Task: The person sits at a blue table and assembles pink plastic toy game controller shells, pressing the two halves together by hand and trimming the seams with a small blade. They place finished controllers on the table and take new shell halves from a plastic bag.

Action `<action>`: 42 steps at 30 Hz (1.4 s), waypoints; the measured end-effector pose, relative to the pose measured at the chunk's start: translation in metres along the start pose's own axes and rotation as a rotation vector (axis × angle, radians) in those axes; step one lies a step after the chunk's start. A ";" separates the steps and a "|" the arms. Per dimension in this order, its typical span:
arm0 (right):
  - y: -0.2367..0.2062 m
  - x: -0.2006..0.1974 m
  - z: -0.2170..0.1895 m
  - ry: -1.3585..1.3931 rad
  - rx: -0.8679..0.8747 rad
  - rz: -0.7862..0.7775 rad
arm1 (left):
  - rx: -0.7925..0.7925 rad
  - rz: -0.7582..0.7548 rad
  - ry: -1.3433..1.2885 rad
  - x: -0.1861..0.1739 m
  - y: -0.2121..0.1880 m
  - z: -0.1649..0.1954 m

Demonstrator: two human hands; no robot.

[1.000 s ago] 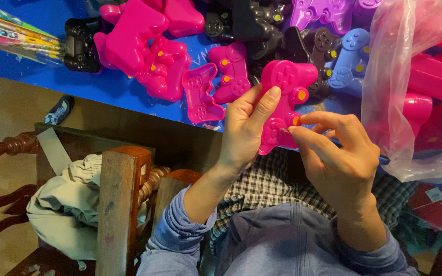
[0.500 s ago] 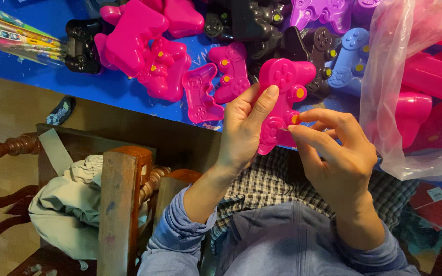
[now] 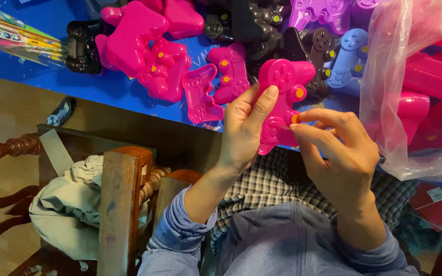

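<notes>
Pink plastic, light and stiff: a toy controller [image 3: 281, 97] held above the near edge of the blue tabletop [image 3: 52, 76], left hand [image 3: 244, 130] grasping its grip, right hand [image 3: 341, 153] fingers [image 3: 308, 134] pinching an orange button [image 3: 295, 118].

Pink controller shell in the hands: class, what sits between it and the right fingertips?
A small orange button, pinched by the right hand against the pink controller shell, in the head view.
</notes>
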State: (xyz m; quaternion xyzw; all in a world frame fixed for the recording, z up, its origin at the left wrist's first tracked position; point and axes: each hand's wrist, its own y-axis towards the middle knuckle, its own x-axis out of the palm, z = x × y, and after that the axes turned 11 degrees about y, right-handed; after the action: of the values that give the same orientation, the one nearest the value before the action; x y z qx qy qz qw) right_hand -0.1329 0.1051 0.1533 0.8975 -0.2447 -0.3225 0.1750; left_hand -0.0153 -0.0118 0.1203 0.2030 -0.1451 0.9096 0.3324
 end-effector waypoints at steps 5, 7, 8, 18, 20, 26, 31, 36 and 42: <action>-0.001 -0.001 -0.001 -0.043 -0.011 -0.024 | -0.003 0.016 0.007 -0.001 0.001 -0.001; 0.000 -0.002 -0.001 -0.034 -0.008 -0.015 | 0.002 0.011 0.014 0.000 0.001 0.000; 0.000 -0.001 -0.001 -0.027 -0.007 -0.012 | 0.000 0.012 0.017 0.000 0.000 0.000; -0.002 -0.004 -0.004 0.153 0.124 0.101 | 0.009 0.031 -0.003 -0.002 -0.002 0.000; -0.004 -0.007 -0.003 0.208 0.193 0.153 | 0.008 0.112 -0.003 -0.005 -0.001 -0.005; -0.005 0.000 0.010 0.210 0.241 0.120 | 0.175 0.348 0.092 -0.012 0.007 -0.026; 0.000 0.012 0.026 0.459 0.330 0.128 | 0.201 0.377 0.213 -0.009 -0.004 -0.033; 0.001 0.013 0.027 0.354 0.239 0.110 | 0.206 0.429 0.100 0.002 -0.013 -0.041; 0.004 0.010 0.023 0.209 0.114 0.110 | 0.261 0.403 0.140 0.017 -0.018 -0.053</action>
State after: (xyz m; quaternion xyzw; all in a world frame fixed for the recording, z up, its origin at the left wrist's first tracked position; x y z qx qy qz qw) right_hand -0.1426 0.0930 0.1338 0.9199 -0.2921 -0.2026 0.1656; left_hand -0.0302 0.0318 0.0840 0.1474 -0.0405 0.9804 0.1244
